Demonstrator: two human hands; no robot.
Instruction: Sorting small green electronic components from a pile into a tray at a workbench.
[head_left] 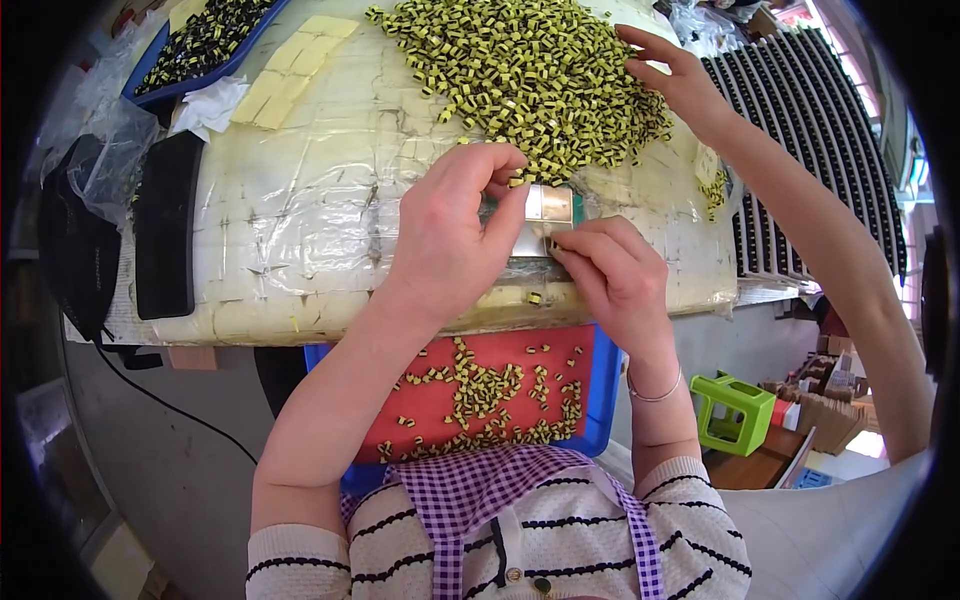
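- Closest to me, down in the lap: a blue tray with a red liner, carrying a thin scatter of the little yellow-and-black parts. I'd guess that's the finished batch, and it's small so far.
- Above that at the table edge, my left hand is curled, thumb and fingers pinching the top edge of a small shiny metal jig. It's flat, squarish and reflective.
- My right hand is bunched up, fingertips pressed together at the jig's lower corner. It looks like it's pinching one part, but I can't really tell.
- The table is wrapped in wrinkly, scuffed clear plastic over cream.
- Further back: a huge heap of loose parts, blocky little striped things. By my judgement most of the job is left.
- A co-worker's hand rests spread on that heap's right side.
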